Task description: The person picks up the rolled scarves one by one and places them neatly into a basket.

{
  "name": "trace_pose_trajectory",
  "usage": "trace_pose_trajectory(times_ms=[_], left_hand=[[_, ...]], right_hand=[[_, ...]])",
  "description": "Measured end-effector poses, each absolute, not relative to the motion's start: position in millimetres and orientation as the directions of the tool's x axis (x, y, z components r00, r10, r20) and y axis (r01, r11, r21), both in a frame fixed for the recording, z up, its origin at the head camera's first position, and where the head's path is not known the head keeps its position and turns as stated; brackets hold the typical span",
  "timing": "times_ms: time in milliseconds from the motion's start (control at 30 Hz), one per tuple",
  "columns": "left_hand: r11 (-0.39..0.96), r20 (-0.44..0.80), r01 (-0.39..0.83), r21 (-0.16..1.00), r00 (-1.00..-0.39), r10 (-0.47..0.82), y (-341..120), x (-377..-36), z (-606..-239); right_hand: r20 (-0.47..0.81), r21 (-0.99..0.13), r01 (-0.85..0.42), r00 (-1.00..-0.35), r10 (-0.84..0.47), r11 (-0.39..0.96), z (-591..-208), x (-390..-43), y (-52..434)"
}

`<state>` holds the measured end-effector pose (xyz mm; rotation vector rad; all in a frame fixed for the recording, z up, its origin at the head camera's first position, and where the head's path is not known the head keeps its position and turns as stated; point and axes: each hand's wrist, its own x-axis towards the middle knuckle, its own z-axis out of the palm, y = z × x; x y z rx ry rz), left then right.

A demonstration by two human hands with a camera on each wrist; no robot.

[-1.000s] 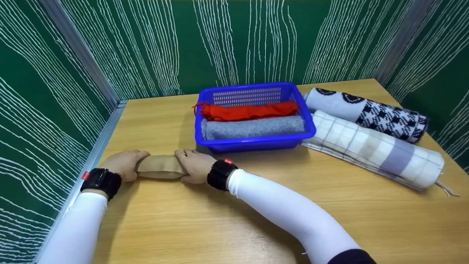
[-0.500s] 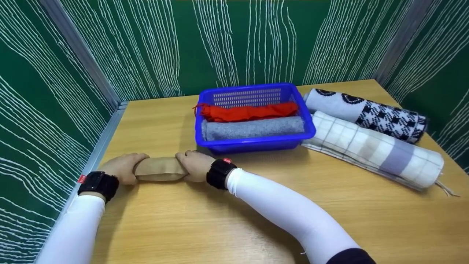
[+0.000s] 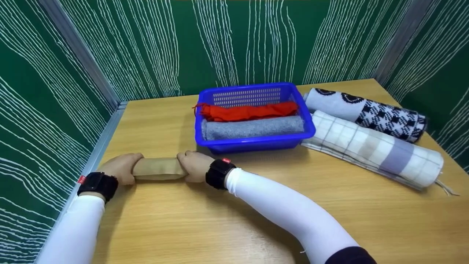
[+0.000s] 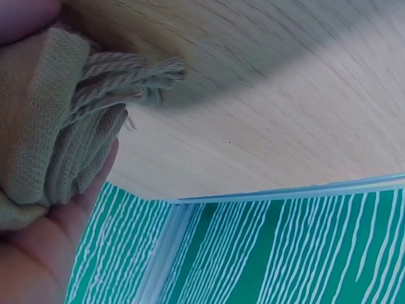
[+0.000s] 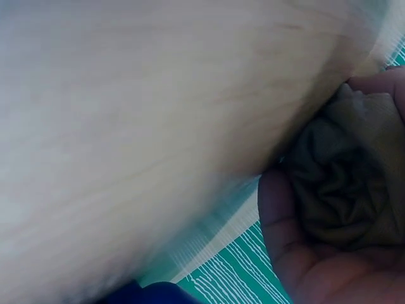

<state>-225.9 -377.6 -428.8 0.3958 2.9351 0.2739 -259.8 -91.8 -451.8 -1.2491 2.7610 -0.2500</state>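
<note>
A tan scarf (image 3: pixel 159 168), rolled into a short thick bundle, lies crosswise at the left of the table. My left hand (image 3: pixel 121 169) grips its left end, and my right hand (image 3: pixel 196 167) grips its right end. In the left wrist view the scarf's twisted fringe (image 4: pixel 126 79) sticks out past the folded layers, with the palm beneath. Seen from the right wrist, the end of the roll (image 5: pixel 342 183) shows crumpled spiral folds, with curled fingers around it. Both palms are mostly hidden in the head view.
A blue basket (image 3: pixel 256 140) stands behind the right hand, holding a red roll (image 3: pixel 253 112) and a grey roll (image 3: pixel 253 128). To its right lie a plaid scarf roll (image 3: pixel 377 148) and a black-and-white roll (image 3: pixel 329 104). Green walls (image 3: pixel 242 36) border the wooden table (image 3: pixel 183 227).
My left hand has shifted slightly left and nearer to me, and slightly more of the rolled scarf shows between the hands. The basket and the other rolls have stayed put.
</note>
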Motion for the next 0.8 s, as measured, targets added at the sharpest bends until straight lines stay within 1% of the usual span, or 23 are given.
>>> trace_pose_trajectory(times_ms=[300, 800], left_hand=[[0.952, -0.125, 0.261, 0.162, -0.951, 0.282, -374, -226, -425], [0.953, -0.091, 0.257, 0.161, -0.958, 0.273, -373, -223, -408]], right_hand=[[-0.011, -0.203, -0.720, -0.676, -0.737, 0.663, -451, -261, -89], [0.017, -0.199, -0.723, -0.678, -0.735, 0.662, -440, -253, -88]])
